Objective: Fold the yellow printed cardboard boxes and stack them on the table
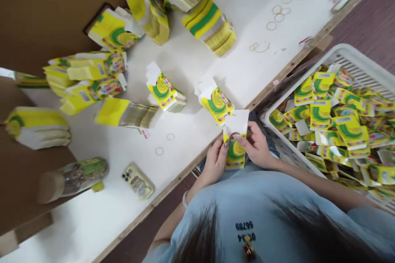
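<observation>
Between my two hands, just off the table's front edge, is a small yellow and green carton with its white top flap raised. My left hand grips the carton's left side, thumb on the front. On the other side my right hand closes round the upper right, its thumb at the opening. Whether anything lies inside the carton cannot be made out. Right beyond it on the table lie more flattened cartons with white flaps. A second small stack of cartons stands to their left.
Bundles of flat cartons line the back and left of the white table. Rubber bands lie scattered. A phone and a bottle sit at left. To my right, a white basket holds many cartons.
</observation>
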### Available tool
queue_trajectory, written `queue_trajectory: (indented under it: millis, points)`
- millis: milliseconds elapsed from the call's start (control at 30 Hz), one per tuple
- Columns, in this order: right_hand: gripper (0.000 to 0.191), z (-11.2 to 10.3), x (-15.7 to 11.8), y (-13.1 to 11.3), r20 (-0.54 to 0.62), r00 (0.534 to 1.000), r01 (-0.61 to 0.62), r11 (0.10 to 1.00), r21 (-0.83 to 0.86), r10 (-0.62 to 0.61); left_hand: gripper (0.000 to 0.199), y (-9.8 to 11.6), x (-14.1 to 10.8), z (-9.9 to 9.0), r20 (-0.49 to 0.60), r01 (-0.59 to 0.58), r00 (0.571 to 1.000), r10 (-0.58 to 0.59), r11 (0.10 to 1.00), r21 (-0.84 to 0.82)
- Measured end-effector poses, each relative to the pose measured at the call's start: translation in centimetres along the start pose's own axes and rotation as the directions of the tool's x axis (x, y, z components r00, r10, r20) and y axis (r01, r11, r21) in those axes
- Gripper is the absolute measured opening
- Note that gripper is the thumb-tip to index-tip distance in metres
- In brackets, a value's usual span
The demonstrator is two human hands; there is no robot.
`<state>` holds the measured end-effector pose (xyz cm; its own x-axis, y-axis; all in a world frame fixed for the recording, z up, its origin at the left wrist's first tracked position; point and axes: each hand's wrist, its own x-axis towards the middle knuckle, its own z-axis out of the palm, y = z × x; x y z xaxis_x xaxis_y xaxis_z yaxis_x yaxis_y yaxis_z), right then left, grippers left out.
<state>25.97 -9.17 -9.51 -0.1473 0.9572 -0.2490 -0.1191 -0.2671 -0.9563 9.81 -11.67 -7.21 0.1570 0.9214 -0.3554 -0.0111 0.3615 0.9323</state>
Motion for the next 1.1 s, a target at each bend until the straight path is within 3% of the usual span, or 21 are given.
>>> queue_trajectory:
  millis: [100, 167, 333, 500, 700, 867, 967, 1100]
  points:
    - [0.041, -0.5, -0.7, -0.3, -0.006, 1.000, 0.002, 0.997, -0.074, -0.003, 0.060, -0.2, -0.6, -0.6, 0.166, 0.114, 0.982, -0.092, 0.985, -0.132]
    - [0.039, -0.4, -0.7, -0.6, -0.031, 0.999, 0.006, 0.996, -0.084, -0.008, 0.058, -0.4, -0.6, -0.8, 0.202, 0.141, 0.974, -0.100, 0.970, -0.200]
    - [0.038, 0.1, -0.4, -0.9, -0.015, 0.999, 0.042, 0.993, -0.114, -0.044, 0.058, 0.0, 0.0, -0.4, 0.131, 0.195, 0.978, -0.161, 0.931, -0.309]
    - [0.042, 0.0, -0.6, -0.8, 0.005, 0.999, 0.039, 0.983, -0.181, -0.039, 0.055, 0.8, 0.2, 0.1, 0.018, 0.197, 0.979, -0.201, 0.932, -0.304]
    - [0.046, -0.1, -0.8, -0.6, -0.013, 1.000, 0.007, 0.974, -0.226, -0.010, 0.057, 0.3, 0.4, 0.1, -0.108, 0.170, 0.972, -0.210, 0.939, -0.298]
    - [0.049, 0.0, -1.0, -0.3, -0.162, 0.982, 0.068, 0.984, -0.162, -0.095, 0.086, -0.9, -0.2, 0.2, -0.148, 0.038, 0.986, -0.077, 0.967, -0.250]
    - [0.036, -0.5, -1.1, -0.6, -0.187, 0.968, 0.119, 0.963, -0.242, -0.166, 0.079, -1.3, -0.8, -0.5, -0.054, -0.037, 0.998, 0.028, 0.987, -0.155]
    - [0.031, -1.6, -0.7, -1.3, 0.013, 0.995, 0.100, 0.969, -0.225, -0.100, 0.060, -0.5, -0.9, -1.9, 0.182, -0.035, 0.983, 0.037, 0.999, -0.014]
